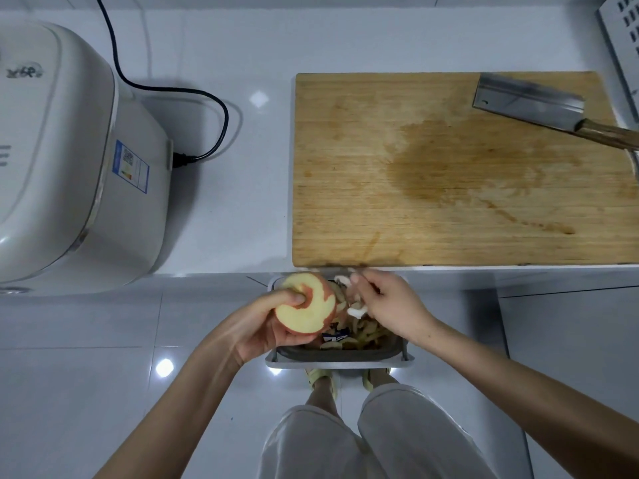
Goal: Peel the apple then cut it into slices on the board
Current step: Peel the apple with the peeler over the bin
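The left hand [264,326] curls round the half-peeled apple [302,316], over the bin [339,363] of peels. The right hand [389,305] pinches a blurry white thing [357,310]. The board [449,167] holds only a knife [529,102].

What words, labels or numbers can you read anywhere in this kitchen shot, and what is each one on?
Grey logo on the rice cooker lid: blurred, unreadable.
Blue sticker on the cooker's side: a QR code and small print, too small to read.
Blue wrapper in the bin: white marks, unreadable.
Nothing else shows any text.
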### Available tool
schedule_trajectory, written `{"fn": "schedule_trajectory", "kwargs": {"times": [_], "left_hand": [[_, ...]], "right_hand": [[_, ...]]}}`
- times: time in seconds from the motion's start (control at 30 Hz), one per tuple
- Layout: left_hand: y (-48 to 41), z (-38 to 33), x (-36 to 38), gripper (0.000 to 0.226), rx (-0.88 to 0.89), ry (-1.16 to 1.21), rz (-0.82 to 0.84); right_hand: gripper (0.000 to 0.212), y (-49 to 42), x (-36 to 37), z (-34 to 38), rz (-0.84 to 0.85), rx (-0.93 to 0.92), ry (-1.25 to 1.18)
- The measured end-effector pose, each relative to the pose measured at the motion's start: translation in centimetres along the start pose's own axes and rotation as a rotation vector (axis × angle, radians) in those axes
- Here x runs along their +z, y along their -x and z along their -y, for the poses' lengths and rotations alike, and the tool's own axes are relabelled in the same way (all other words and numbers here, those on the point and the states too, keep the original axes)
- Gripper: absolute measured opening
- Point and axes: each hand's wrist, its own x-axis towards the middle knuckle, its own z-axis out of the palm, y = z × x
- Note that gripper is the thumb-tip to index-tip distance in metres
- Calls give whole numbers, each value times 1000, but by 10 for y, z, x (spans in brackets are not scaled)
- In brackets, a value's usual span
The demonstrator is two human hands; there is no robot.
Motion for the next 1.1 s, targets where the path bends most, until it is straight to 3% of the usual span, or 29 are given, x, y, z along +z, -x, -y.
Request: {"fn": "schedule_trajectory", "kwargs": {"times": [0.1,0.2,0.33,0.57,0.77,0.87,1.0,1.1], "left_hand": [[-3,1,2,44,0,-63,-33],[-6,4,7,37,22,-53,-47],[-7,9,11,25,61,-73,-68],[1,8,2,55,22,-84,-67],[7,1,-2,70,-41,-3,0],[8,-1,-3,78,-63,95,24],[8,0,-1,71,-53,133,-45],[7,0,2,67,-50,130,-80]], "right_hand": [[30,1,2,11,-337,-474,253],[35,-5,8,14,-461,-711,461],[27,-7,14,16,-534,-783,517],[27,-11,0,-3,-461,-716,456],[24,-15,-1,-13,-282,-524,536],[28,-14,-3,-8,13,-202,592],[66,-14,-8,-1,424,354,236],[62,-7,-9,4,580,480,173]]}}
